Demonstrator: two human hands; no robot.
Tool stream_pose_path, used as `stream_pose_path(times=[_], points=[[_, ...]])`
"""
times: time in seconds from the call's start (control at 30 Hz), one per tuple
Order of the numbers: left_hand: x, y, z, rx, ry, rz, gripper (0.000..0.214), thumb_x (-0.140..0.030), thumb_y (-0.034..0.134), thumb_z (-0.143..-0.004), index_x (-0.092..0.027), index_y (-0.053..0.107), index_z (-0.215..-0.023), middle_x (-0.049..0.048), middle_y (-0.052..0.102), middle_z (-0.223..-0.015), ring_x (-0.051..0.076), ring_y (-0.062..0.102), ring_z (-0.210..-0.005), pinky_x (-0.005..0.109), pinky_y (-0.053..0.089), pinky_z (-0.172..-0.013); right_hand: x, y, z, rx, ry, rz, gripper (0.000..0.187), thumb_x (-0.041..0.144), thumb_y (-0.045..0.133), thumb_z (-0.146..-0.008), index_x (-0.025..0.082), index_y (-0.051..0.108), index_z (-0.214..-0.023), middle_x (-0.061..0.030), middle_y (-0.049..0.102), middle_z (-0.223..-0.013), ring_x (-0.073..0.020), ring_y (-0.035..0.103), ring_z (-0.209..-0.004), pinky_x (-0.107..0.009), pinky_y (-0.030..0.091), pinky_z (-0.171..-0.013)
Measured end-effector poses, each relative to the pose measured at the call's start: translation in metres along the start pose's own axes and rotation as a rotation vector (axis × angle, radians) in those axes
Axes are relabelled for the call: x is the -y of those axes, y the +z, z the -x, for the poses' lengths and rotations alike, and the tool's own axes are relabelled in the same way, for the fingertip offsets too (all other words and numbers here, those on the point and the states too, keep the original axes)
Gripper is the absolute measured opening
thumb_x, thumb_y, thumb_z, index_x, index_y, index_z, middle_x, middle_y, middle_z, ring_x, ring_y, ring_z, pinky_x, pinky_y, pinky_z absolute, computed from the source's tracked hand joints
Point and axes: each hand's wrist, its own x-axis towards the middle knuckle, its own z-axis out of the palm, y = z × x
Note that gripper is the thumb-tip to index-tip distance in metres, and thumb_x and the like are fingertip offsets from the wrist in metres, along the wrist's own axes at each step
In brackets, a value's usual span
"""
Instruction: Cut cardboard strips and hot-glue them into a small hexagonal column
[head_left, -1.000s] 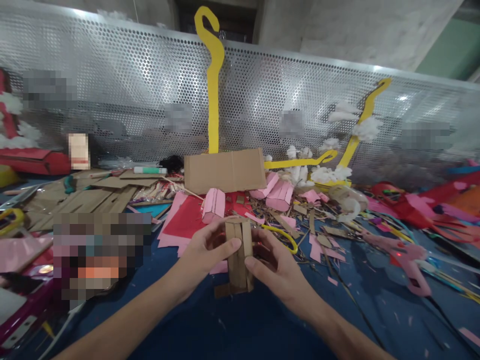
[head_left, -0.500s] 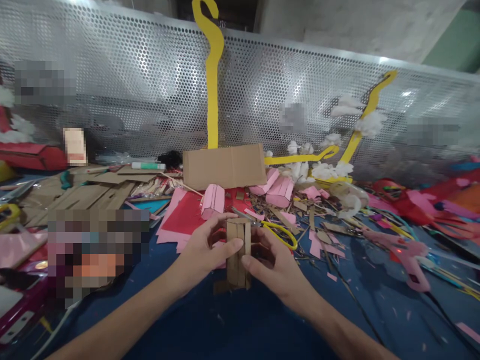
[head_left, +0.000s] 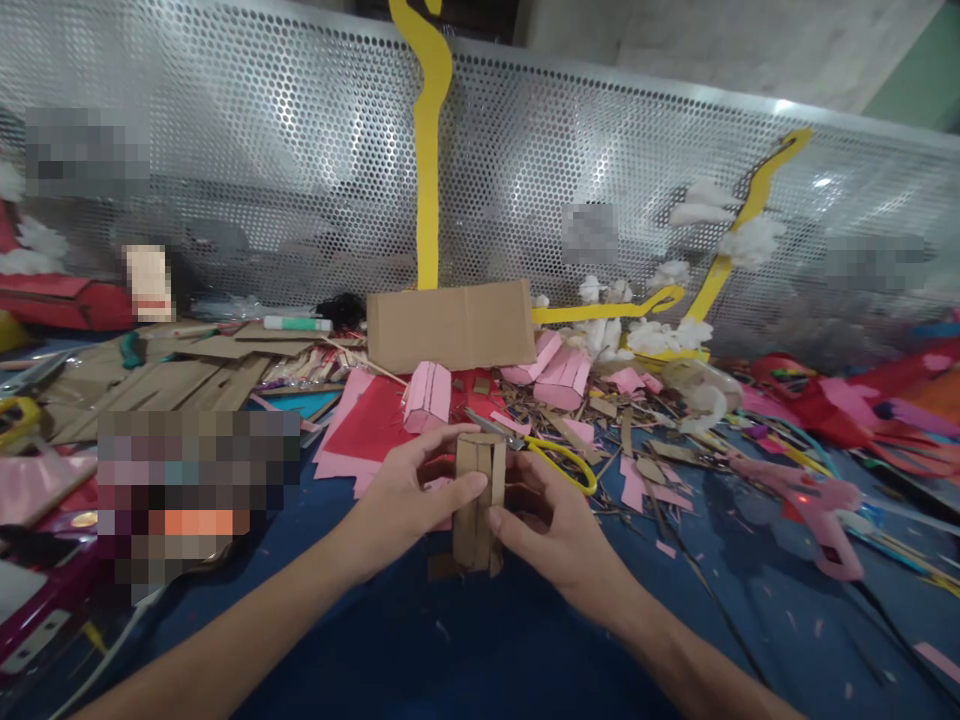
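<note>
Between both hands stands a small folded cardboard tube (head_left: 474, 535), upright, with creased strips along its side. My left hand (head_left: 427, 490) is closed on its left side, thumb pressed across the front and fingers behind. On the right edge my right hand (head_left: 544, 510) grips it, thumb at the front and curled fingers partly hidden. A small cardboard scrap (head_left: 442, 568) lies by the tube's lower left. Just beyond the hands are yellow-handled scissors (head_left: 566, 465) and a pink paper-covered tube (head_left: 427, 397).
A cardboard box (head_left: 450, 325) stands ahead with a yellow hook-shaped strip (head_left: 427, 180) behind it. Pink glue gun (head_left: 806, 505) and its cord lie right. Cardboard sheets (head_left: 172, 390) are piled left. Red paper (head_left: 367, 430) and scraps cover the middle. A perforated metal panel (head_left: 300, 150) closes the back.
The view has shifted slightly, and more of the scissors' blades shows above the tube. Both hands keep nearly the same grip on the cardboard tube.
</note>
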Motion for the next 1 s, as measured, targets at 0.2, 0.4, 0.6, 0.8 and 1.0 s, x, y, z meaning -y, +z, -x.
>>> stream_pose_path(times=[0.2,0.4,0.6,0.8,1.0], points=[[-0.005,0.002,0.0,-0.026,0.035,0.025,0.055,-0.038,0.084,-0.086,-0.024,0.065,-0.135,0.0113,0.075,-0.132,0.03,0.07,-0.122,0.048,0.054,-0.108,-0.002,-0.001,-0.002,-0.015,0.007,-0.005,0.036,0.039,0.076,-0.093,0.025,0.063,-0.124,-0.0091,0.072,-0.124,-0.0263,0.072,-0.11,-0.041,0.062,-0.091],[-0.003,-0.001,-0.002,0.04,-0.079,0.135,0.041,-0.044,0.087,-0.083,-0.017,0.072,-0.11,0.0099,0.077,-0.114,0.026,0.072,-0.107,0.038,0.059,-0.092,-0.004,-0.005,-0.003,-0.066,-0.026,-0.065,0.048,0.05,0.079,-0.09,0.024,0.063,-0.126,-0.0119,0.073,-0.124,-0.0267,0.072,-0.107,-0.045,0.06,-0.097],[0.005,-0.007,-0.003,0.014,-0.11,0.145,0.037,-0.044,0.088,-0.082,-0.016,0.073,-0.099,0.0045,0.074,-0.095,0.018,0.069,-0.083,0.029,0.056,-0.072,-0.001,-0.006,-0.004,-0.052,-0.042,-0.089,0.046,0.051,0.081,-0.089,0.024,0.065,-0.123,-0.0109,0.073,-0.122,-0.0266,0.072,-0.108,-0.046,0.057,-0.101],[-0.003,-0.002,-0.002,0.036,-0.083,0.061,0.038,-0.047,0.081,-0.088,-0.018,0.07,-0.11,0.0089,0.074,-0.107,0.023,0.072,-0.095,0.034,0.06,-0.078,-0.002,-0.006,-0.004,-0.052,-0.045,-0.08,0.046,0.052,0.079,-0.09,0.024,0.065,-0.124,-0.0104,0.072,-0.124,-0.0259,0.071,-0.109,-0.045,0.056,-0.102],[-0.009,-0.001,0.001,-0.008,0.191,-0.155,0.05,-0.037,0.071,-0.097,-0.033,0.051,-0.143,0.0099,0.062,-0.144,0.027,0.065,-0.126,0.04,0.059,-0.098,-0.008,-0.007,-0.006,-0.083,-0.013,-0.026,0.049,0.05,0.078,-0.09,0.023,0.061,-0.126,-0.0112,0.071,-0.123,-0.0259,0.071,-0.104,-0.043,0.058,-0.096]])
